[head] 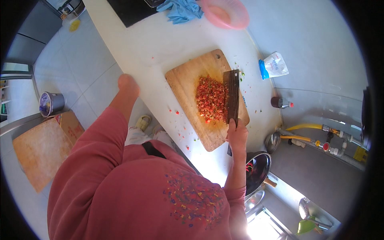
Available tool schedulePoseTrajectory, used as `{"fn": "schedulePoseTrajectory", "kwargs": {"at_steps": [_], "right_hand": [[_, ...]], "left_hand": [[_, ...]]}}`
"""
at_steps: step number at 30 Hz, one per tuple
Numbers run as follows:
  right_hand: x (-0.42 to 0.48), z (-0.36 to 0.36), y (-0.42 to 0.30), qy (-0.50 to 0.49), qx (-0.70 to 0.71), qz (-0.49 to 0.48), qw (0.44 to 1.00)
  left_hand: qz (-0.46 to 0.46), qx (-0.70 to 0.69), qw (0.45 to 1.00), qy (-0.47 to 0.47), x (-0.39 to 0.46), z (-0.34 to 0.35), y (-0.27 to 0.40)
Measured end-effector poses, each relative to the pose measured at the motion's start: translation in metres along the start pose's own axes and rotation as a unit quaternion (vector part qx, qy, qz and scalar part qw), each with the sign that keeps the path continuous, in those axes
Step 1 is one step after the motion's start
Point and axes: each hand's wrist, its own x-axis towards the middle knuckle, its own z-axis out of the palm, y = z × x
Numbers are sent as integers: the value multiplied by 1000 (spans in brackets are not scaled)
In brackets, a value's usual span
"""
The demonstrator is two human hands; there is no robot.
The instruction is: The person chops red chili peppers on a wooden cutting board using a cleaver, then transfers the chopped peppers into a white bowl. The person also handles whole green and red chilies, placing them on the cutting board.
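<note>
My right hand (239,137) grips the handle of a broad, dark-bladed cleaver (233,93). The blade lies along the right side of a heap of finely chopped red chili peppers (211,97), overlapping its edge. Under both is a wooden cutting board (183,78), set at an angle on the white countertop (141,45). My left hand (129,85) is at the counter's near edge, well apart from the board; its fingers are hidden from view.
Red and green scraps dot the counter. Behind the board are a blue-and-white packet (275,65) and a bottle of dark liquid (276,102). A pink plastic basin (239,15) and blue cloth (181,11) lie at the top. A wok (260,171) stands near my right forearm.
</note>
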Motion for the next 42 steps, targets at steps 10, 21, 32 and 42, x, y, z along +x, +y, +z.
{"fn": "schedulePoseTrajectory", "kwargs": {"at_steps": [10,21,32,42], "right_hand": [[-5,-9,-17,-45,34,39,998],[-11,-5,-12,2,-10,-21,1000],[-10,12,-12,-9,-108,-35,993],[4,21,5,12,-80,-92,992]], "left_hand": [[0,7,1000,1,1,4,-1],[-39,72,995,58,11,21,1],[-283,-565,600,491,-72,-13,7],[321,-99,715,613,-309,-187,-5]]}}
